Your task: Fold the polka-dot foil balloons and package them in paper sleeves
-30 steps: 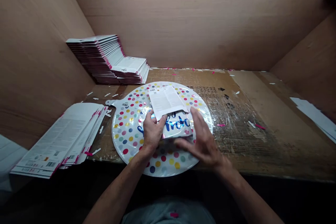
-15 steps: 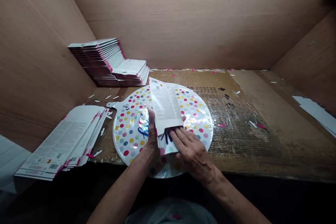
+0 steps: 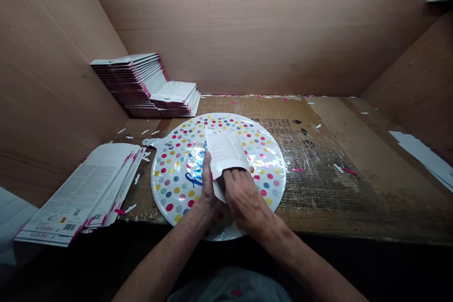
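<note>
My left hand (image 3: 208, 188) is closed round the left side of a white printed cardboard envelope (image 3: 228, 148), thumb along its edge and other fingers mostly hidden beneath. The envelope's open end faces me. My right hand (image 3: 244, 198) has its bunched fingers inside that opening, so the fingertips and whatever they press on are hidden. Under both hands a round, flat foil balloon (image 3: 173, 177) with coloured dots and blue lettering lies on the cardboard-covered table, its tail pointing left.
A stepped stack of folded white envelopes (image 3: 141, 85) with pink edges stands at the back left. More flat envelopes (image 3: 78, 193) overlap at the front left. White sheets (image 3: 421, 155) lie far right. Paper scraps (image 3: 297, 170) dot the cardboard table top (image 3: 318, 198). Wooden panels (image 3: 247, 23) enclose the back and sides.
My right hand's fingers have pushed deeper into the envelope. The folded foil balloon that stuck out of its opening has gone from sight inside. The envelope's far end has dipped towards me.
</note>
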Demonstrator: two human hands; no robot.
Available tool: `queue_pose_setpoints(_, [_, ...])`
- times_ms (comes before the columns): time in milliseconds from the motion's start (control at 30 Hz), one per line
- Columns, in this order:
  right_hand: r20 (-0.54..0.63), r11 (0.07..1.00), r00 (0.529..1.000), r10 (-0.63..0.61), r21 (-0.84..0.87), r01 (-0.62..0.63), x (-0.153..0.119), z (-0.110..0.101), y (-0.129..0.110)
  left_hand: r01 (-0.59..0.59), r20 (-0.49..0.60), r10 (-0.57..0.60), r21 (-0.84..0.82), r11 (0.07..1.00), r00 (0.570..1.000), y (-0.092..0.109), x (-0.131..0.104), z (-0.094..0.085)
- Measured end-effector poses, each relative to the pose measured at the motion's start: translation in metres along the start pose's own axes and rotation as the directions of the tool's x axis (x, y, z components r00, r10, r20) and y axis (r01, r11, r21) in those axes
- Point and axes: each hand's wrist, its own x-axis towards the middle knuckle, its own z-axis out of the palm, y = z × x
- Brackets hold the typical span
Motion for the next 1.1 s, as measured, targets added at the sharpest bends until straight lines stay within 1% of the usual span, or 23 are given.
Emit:
queue_pose_setpoints(33, [-0.032,0.999,0.998,-0.049,0.009,0.050,-0.012,-0.005,-0.003,-0.001,-0.023,0.004,0.105,0.994,1.000,0.008,0.000,-0.006])
queue_pose_setpoints(67, [-0.074,0.995,0.993,-0.090,0.024,0.092,-0.024,-0.009,-0.005,0.014,-0.050,-0.001,0.257,0.966,0.999,0.017,0.000,-0.011])
queue_pose_setpoints(100, [-0.113,0.992,0.988,-0.108,0.046,0.114,-0.037,-0.011,-0.005,0.040,-0.089,0.000,0.453,0.891,0.996,0.026,-0.001,-0.016])
queue_pose_setpoints(133, [-0.143,0.991,0.984,-0.102,0.075,0.114,-0.050,-0.012,-0.004,0.064,-0.140,0.041,0.664,0.745,0.989,0.033,-0.001,-0.020])
queue_pose_setpoints(167, [-0.154,0.989,0.985,-0.080,0.109,0.098,-0.061,-0.012,-0.002,0.076,-0.176,0.142,0.844,0.530,0.974,0.039,-0.001,-0.022])
queue_pose_setpoints(200, [-0.157,0.986,0.986,-0.059,0.143,0.082,-0.071,-0.012,0.001,0.069,-0.152,0.288,0.957,0.281,0.946,0.041,0.000,-0.023])
queue_pose_setpoints(233, [-0.156,0.981,0.987,-0.044,0.179,0.072,-0.078,-0.013,0.004,0.035,-0.049,0.428,0.999,0.041,0.902,0.041,0.002,-0.022])
queue_pose_setpoints(267, [-0.160,0.974,0.986,-0.045,0.214,0.079,-0.084,-0.014,0.009,-0.032,0.110,0.511,0.987,-0.160,0.853,0.037,0.005,-0.021])
queue_pose_setpoints(300, [-0.178,0.967,0.983,-0.051,0.236,0.093,-0.087,-0.017,0.015,-0.134,0.287,0.516,0.940,-0.315,0.807,0.030,0.009,-0.019])
queue_pose_setpoints(333, [-0.208,0.966,0.977,-0.053,0.236,0.103,-0.090,-0.020,0.021,-0.263,0.450,0.434,0.866,-0.425,0.780,0.022,0.013,-0.017])
queue_pose_setpoints(367, [-0.240,0.973,0.970,-0.041,0.213,0.094,-0.090,-0.023,0.029,-0.393,0.573,0.300,0.779,-0.490,0.763,0.013,0.018,-0.015])
queue_pose_setpoints(400, [-0.261,0.983,0.965,-0.022,0.173,0.069,-0.091,-0.026,0.038,-0.495,0.646,0.156,0.697,-0.519,0.747,0.004,0.022,-0.014])
queue_pose_setpoints(433, [-0.264,0.991,0.964,0.001,0.127,0.034,-0.090,-0.029,0.046,-0.564,0.677,0.034,0.639,-0.523,0.736,-0.004,0.025,-0.015])
queue_pose_setpoints(467, [-0.246,0.996,0.969,0.020,0.087,0.002,-0.090,-0.030,0.055,-0.605,0.683,-0.048,0.610,-0.512,0.729,-0.011,0.028,-0.016])
queue_pose_setpoints(500, [-0.208,0.998,0.978,0.033,0.063,-0.020,-0.090,-0.031,0.063,-0.625,0.681,-0.085,0.607,-0.490,0.728,-0.016,0.029,-0.017])
queue_pose_setpoints(567, [-0.092,0.998,0.995,0.023,0.061,-0.017,-0.091,-0.029,0.074,-0.636,0.671,-0.084,0.644,-0.425,0.736,-0.021,0.028,-0.020])
queue_pose_setpoints(633, [-0.006,0.997,1.000,-0.013,0.074,0.013,-0.093,-0.026,0.078,-0.633,0.659,-0.058,0.689,-0.353,0.750,-0.023,0.023,-0.022])
queue_pose_setpoints(700, [0.032,0.997,0.999,-0.031,0.068,0.029,-0.095,-0.023,0.074,-0.616,0.642,-0.020,0.727,-0.302,0.767,-0.026,0.018,-0.021])
queue_pose_setpoints(767, [0.042,0.999,0.999,-0.028,0.032,0.027,-0.095,-0.023,0.068,-0.591,0.620,0.023,0.757,-0.279,0.784,-0.029,0.013,-0.020])
queue_pose_setpoints(833, [0.059,0.999,0.998,-0.028,-0.028,0.029,-0.092,-0.023,0.061,-0.562,0.600,0.056,0.774,-0.292,0.798,-0.034,0.010,-0.019])
queue_pose_setpoints(933, [0.085,0.992,0.995,-0.052,-0.114,0.062,-0.088,-0.024,0.058,-0.531,0.586,0.074,0.775,-0.341,0.807,-0.039,0.010,-0.018])
queue_pose_setpoints(1100, [0.122,0.979,0.988,-0.098,-0.166,0.117,-0.085,-0.026,0.063,-0.497,0.586,0.036,0.717,-0.488,0.810,-0.041,0.011,-0.017])
